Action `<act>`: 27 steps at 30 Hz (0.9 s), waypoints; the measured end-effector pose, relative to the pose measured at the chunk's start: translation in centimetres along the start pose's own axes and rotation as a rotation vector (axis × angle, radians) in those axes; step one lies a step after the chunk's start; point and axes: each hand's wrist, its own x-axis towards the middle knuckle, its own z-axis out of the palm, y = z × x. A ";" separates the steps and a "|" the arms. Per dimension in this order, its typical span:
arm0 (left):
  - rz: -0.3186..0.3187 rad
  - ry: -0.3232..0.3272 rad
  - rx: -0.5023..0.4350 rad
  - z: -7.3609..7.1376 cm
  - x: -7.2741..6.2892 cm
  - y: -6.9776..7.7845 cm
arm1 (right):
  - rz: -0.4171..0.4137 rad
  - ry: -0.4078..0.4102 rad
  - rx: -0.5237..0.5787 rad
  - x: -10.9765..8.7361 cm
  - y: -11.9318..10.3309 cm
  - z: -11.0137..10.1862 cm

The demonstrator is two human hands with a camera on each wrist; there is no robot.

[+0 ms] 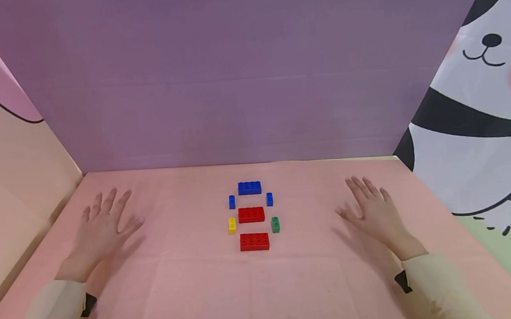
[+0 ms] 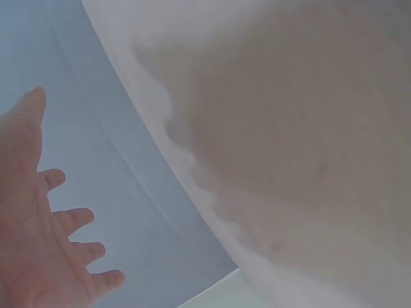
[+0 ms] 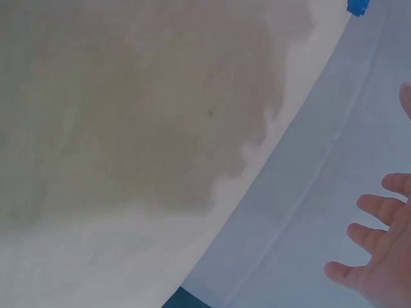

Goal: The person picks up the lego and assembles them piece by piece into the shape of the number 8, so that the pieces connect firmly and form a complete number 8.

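Toy building bricks lie grouped in the middle of the pink table. At the back is a wide blue brick (image 1: 250,188), with a small blue brick (image 1: 232,202) to its front left and another small blue brick (image 1: 269,199) to its front right. A red brick (image 1: 251,214) comes nearer, then a small yellow brick (image 1: 232,226) on the left and a small green brick (image 1: 275,224) on the right. A second red brick (image 1: 254,241) is nearest. My left hand (image 1: 103,234) and right hand (image 1: 374,215) spread their fingers over the table on either side, holding nothing.
A pink cloth covers the table (image 1: 194,299). Behind it stands a purple backdrop (image 1: 240,80). The left side has a beige and pink panel (image 1: 4,174); on the right is a panda-printed panel (image 1: 481,111).
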 end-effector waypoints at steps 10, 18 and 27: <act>0.046 0.026 0.020 0.5 0.2 1.1 | -0.073 0.034 -0.002 -0.1 -1.7 0.7; 0.101 0.053 0.014 1.2 0.2 1.9 | -0.129 0.042 0.007 -0.2 -2.9 1.4; 0.148 0.066 -0.016 1.6 0.5 2.9 | -0.210 0.099 0.041 -0.1 -4.3 1.8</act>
